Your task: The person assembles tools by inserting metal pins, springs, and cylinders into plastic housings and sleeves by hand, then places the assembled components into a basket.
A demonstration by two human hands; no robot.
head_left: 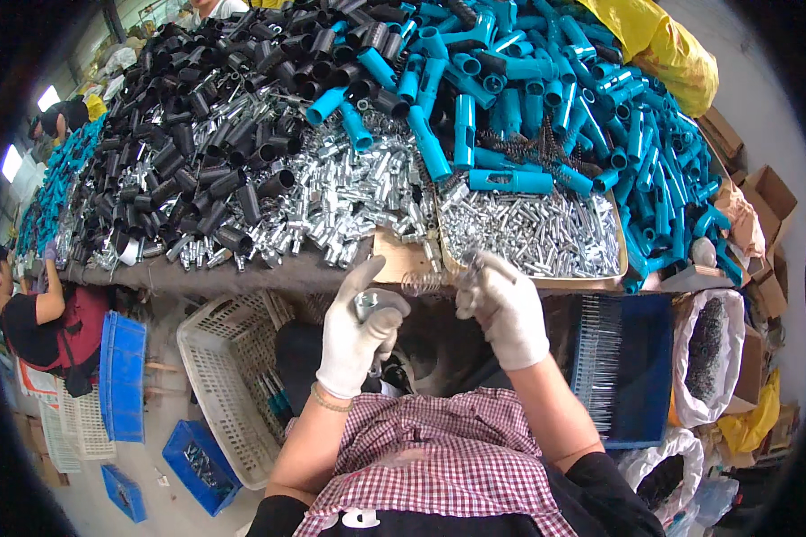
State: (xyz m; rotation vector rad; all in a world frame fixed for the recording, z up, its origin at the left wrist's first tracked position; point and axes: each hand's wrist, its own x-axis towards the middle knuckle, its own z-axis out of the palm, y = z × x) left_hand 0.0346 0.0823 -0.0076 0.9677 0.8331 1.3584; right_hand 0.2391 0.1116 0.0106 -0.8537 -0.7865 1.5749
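Both my hands wear white gloves and are raised at the table's front edge. My left hand (pixel 345 345) is closed round a shiny metal cylindrical part (pixel 365 305), its round end showing between thumb and fingers. To the right, my right hand (pixel 513 315) is pinched on one end of a thin coil spring (pixel 424 284), which stretches toward the left hand. A small silver bit shows at the right fingertips, too small to name. Just beyond are a wooden board (pixel 398 254) and a shallow tray (pixel 620 234) of small silver pins.
Heaped on the table are black sleeves (pixel 242 201), silver fittings (pixel 340 192) and teal tubes (pixel 510 182). Below stand a white crate (pixel 208 358), a blue bin (pixel 640 367) of thin rods and a white sack (pixel 734 345). Another person (pixel 40 318) sits far left.
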